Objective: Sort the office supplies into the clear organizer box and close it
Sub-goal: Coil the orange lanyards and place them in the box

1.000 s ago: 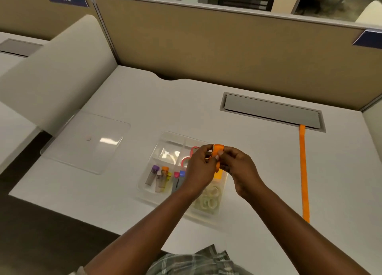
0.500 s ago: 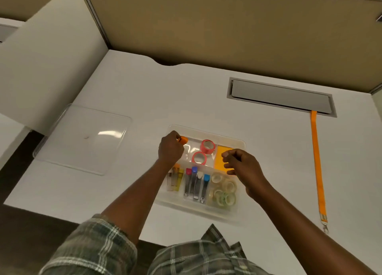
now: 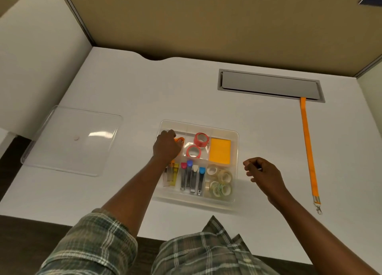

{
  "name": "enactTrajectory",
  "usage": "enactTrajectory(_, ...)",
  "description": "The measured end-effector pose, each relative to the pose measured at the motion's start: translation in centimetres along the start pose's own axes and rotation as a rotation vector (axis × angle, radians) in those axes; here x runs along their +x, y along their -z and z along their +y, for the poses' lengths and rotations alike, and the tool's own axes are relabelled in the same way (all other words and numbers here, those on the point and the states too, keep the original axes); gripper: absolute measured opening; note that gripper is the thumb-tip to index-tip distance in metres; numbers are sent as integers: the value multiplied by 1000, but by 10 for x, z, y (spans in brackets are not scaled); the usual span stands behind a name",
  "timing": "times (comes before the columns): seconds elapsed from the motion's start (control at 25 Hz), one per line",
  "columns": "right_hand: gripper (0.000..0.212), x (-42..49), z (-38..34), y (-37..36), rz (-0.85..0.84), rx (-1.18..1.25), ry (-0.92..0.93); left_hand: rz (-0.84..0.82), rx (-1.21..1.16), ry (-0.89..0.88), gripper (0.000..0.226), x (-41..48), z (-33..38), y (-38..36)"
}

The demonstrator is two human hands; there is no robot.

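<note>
The clear organizer box [image 3: 235, 167] sits open at the middle of the white desk. My left hand [image 3: 166, 147] is down in its back-left compartment, fingers closed on a rolled orange strap [image 3: 179, 139]. Two red tape rolls [image 3: 197, 145] lie in the back-middle compartment, an orange sticky-note pad [image 3: 220, 153] in the back-right one. Staple boxes [image 3: 172, 174], several staplers [image 3: 192, 177] and clear tape rolls [image 3: 220, 180] fill the front row. My right hand [image 3: 263, 173] hovers just right of the box, fingers loosely curled, holding nothing. The clear lid [image 3: 72, 140] lies flat at the left.
A long orange lanyard [image 3: 309, 148] with a metal clip runs from the grey cable hatch [image 3: 270, 86] toward the front right. Tan partition walls close off the back and right. A white panel stands at the left beside the lid.
My left hand carried the orange strap from above the box into the back-left compartment. My right hand let go and drew away to the right of the box. The camera tilted down.
</note>
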State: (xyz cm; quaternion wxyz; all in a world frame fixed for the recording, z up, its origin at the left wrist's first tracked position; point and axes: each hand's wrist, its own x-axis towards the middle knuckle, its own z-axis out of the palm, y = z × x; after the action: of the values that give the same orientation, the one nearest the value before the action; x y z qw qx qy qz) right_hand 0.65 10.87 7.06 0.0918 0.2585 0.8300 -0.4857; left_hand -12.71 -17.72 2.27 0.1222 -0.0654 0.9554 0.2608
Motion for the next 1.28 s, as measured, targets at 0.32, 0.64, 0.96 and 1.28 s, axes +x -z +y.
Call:
enactTrajectory(0.32, 12, 17, 55, 71, 262, -209, 80, 97, 26, -68, 39, -28, 31, 2)
enactTrajectory(0.64, 55, 31, 146, 147, 350, -400, -121, 25, -59, -347, 32, -78, 126, -41)
enactTrajectory(0.96, 30, 25, 180, 148, 217, -587, -123, -98, -6, -500, 30, -130, 200, -109)
enactTrajectory(1.28, 24, 39, 183, 152, 172, -571, -169, -189, 51, -565, 31, -155, 249, -146)
